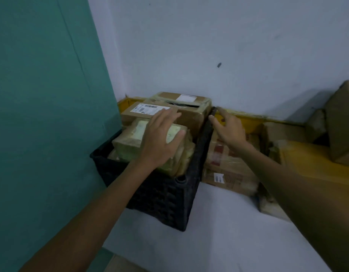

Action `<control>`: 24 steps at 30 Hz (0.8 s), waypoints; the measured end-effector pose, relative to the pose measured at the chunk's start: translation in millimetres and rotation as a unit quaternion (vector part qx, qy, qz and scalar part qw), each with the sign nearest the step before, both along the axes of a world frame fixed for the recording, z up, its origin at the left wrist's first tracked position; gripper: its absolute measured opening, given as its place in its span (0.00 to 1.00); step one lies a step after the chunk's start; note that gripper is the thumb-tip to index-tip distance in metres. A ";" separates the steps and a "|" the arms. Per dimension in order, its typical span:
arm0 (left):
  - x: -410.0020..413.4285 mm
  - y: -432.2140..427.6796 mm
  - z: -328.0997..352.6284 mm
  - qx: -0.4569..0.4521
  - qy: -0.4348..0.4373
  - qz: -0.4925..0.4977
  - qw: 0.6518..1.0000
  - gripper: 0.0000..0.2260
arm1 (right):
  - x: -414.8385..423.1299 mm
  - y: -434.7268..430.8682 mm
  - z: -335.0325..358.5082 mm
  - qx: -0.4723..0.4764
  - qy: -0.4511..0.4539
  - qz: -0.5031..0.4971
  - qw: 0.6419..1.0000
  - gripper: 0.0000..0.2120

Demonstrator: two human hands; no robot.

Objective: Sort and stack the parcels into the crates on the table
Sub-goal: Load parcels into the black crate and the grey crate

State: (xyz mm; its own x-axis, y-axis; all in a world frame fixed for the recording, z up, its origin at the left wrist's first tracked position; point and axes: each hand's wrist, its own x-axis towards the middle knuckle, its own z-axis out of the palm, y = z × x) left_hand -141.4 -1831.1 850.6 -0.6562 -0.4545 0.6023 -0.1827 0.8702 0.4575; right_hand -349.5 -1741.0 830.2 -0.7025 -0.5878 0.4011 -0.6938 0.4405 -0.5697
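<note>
Unreadable print on the label [144,109], a cardboard box [342,124] cropped by the right edge, a motion-blurred right forearm [287,183].

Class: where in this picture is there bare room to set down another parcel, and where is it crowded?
Free: the pale table in front of the black crate and the brown parcels beside it. Crowded: the crate is heaped above its rim, the left hand flat on its top parcel; parcels fill the strip along the wall.
</note>
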 end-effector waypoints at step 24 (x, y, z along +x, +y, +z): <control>-164.3 76.3 -100.4 0.243 -0.159 -0.054 0.955 0.19 | -100.1 57.1 -115.3 0.329 -0.149 0.020 0.932 0.44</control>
